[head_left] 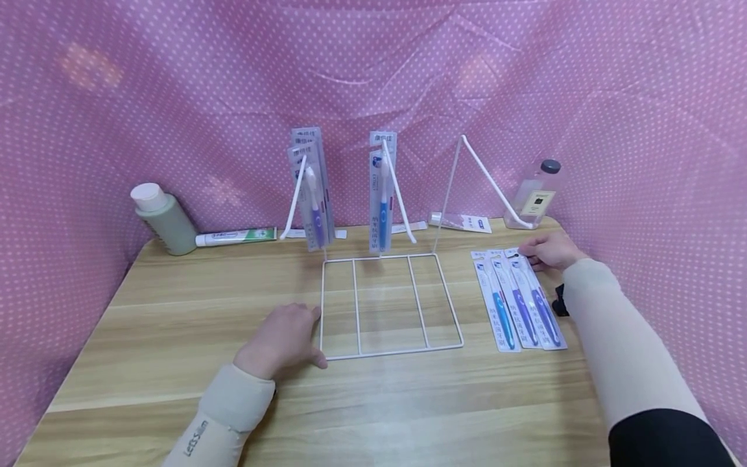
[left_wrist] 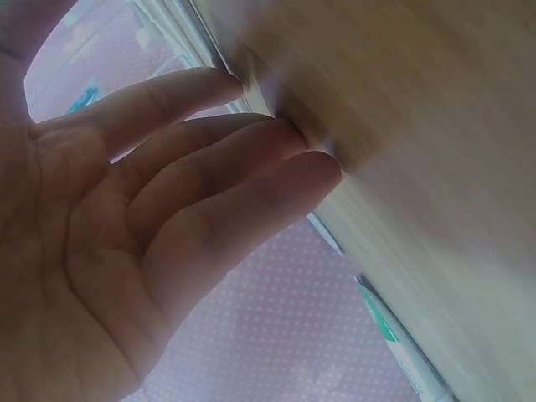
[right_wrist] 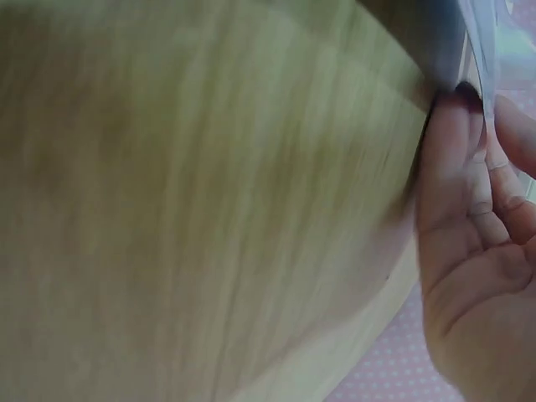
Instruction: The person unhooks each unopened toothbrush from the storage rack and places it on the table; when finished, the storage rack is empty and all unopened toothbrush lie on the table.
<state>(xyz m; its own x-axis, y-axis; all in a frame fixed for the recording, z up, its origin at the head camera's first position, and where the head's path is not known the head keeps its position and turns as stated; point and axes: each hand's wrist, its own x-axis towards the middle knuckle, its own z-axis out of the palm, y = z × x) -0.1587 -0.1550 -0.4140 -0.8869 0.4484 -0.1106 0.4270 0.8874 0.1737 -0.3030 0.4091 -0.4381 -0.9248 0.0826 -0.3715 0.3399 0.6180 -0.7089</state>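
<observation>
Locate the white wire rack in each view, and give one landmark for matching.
Head: the white wire rack stands mid-table, its flat grid base beside the left hand.
Left wrist: only a white rack edge at the upper left, touched by the fingers.
Right wrist: not in it.
Shared landmark: the wooden table, also seen at and.

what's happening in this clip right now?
A person sits at a wooden table with a white wire display rack. The left hand rests flat on the table at the rack's base, fingers straight against its left edge. The right hand touches the top of the rightmost of three packaged toothbrushes lying flat to the right of the rack. Packaged toothbrushes already hang on two of the rack's hooks; the third hook is bare.
</observation>
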